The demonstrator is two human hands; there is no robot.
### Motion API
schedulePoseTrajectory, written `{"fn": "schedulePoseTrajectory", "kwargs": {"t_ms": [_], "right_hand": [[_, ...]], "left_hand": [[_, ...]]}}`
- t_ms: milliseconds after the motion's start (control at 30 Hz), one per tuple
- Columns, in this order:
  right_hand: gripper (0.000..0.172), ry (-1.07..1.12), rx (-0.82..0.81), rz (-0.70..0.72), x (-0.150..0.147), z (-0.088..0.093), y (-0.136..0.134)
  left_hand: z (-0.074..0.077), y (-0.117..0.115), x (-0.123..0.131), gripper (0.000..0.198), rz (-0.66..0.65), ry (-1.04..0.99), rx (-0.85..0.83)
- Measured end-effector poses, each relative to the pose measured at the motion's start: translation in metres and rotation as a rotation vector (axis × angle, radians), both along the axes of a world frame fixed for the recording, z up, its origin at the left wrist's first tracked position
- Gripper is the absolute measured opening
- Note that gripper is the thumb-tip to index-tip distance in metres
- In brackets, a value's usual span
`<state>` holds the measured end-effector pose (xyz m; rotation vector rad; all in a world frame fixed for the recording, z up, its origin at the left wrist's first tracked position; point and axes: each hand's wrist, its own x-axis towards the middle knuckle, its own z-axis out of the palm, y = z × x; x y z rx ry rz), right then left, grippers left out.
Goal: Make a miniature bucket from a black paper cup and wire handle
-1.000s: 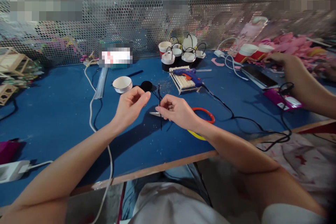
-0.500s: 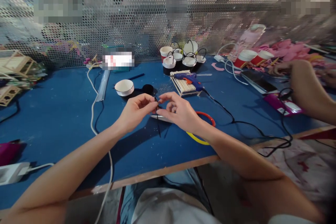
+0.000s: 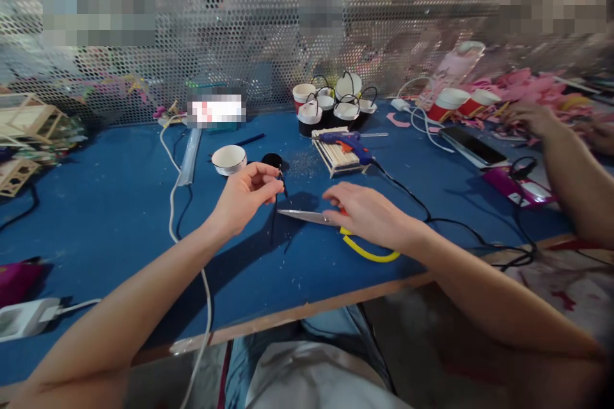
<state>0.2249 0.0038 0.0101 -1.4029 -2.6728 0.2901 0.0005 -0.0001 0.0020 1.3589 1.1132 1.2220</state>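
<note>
My left hand (image 3: 249, 197) pinches a thin black strip (image 3: 274, 220) between thumb and fingertips; its ends hang down over the table. To the right, my right hand (image 3: 367, 214) lies over the scissors (image 3: 307, 216), closed on them near the pivot, with the thumb by the base of the blades. The blades point left toward the strip. A yellow handle loop shows below the palm, while the red loop is mostly covered. Just behind my left hand are a white paper cup piece (image 3: 229, 160) and a round black piece (image 3: 272, 160).
A blue glue gun (image 3: 352, 144) rests on a small wooden stick frame (image 3: 330, 156), its black cord running right. Several small cups with black handles (image 3: 346, 114) stand at the back. A phone (image 3: 474, 145) and a co-worker's arm (image 3: 570, 172) are at right. A white cable (image 3: 173, 211) crosses the left side.
My hands were together at the black strip. My right hand has left it and moved right and down onto the scissors. My left hand keeps the strip.
</note>
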Motion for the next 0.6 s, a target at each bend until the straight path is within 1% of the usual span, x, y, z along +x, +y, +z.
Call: {"fn": "schedulePoseTrajectory", "kwargs": {"t_ms": [67, 100, 167, 233, 300, 433, 500, 600], "right_hand": [[0.030, -0.186, -0.023, -0.017, 0.009, -0.008, -0.010], [0.034, -0.229, -0.035, -0.025, 0.013, -0.012, -0.013], [0.043, -0.259, -0.055, -0.026, 0.018, -0.017, -0.018], [0.051, -0.261, -0.081, -0.031, 0.020, -0.018, -0.019], [0.056, -0.265, -0.106, -0.033, 0.021, -0.017, -0.019], [0.062, -0.206, -0.136, -0.017, 0.027, -0.021, -0.018], [0.063, -0.170, -0.142, -0.045, 0.031, -0.025, -0.019], [0.060, -0.161, -0.121, -0.068, 0.035, -0.029, -0.021]], "left_hand": [[0.000, 0.001, 0.000, 0.020, 0.021, -0.013, 0.011], [0.000, 0.001, 0.000, 0.019, 0.022, -0.023, 0.012], [0.001, 0.001, 0.000, 0.019, 0.006, -0.044, -0.008], [0.002, 0.000, 0.000, 0.018, -0.011, -0.030, -0.026], [0.003, 0.000, -0.001, 0.016, 0.001, 0.053, 0.006], [0.009, -0.001, -0.008, 0.015, 0.031, 0.332, 0.131], [0.012, -0.002, -0.011, 0.018, 0.042, 0.441, 0.172], [0.015, -0.002, -0.016, 0.018, 0.062, 0.543, 0.224]]}}
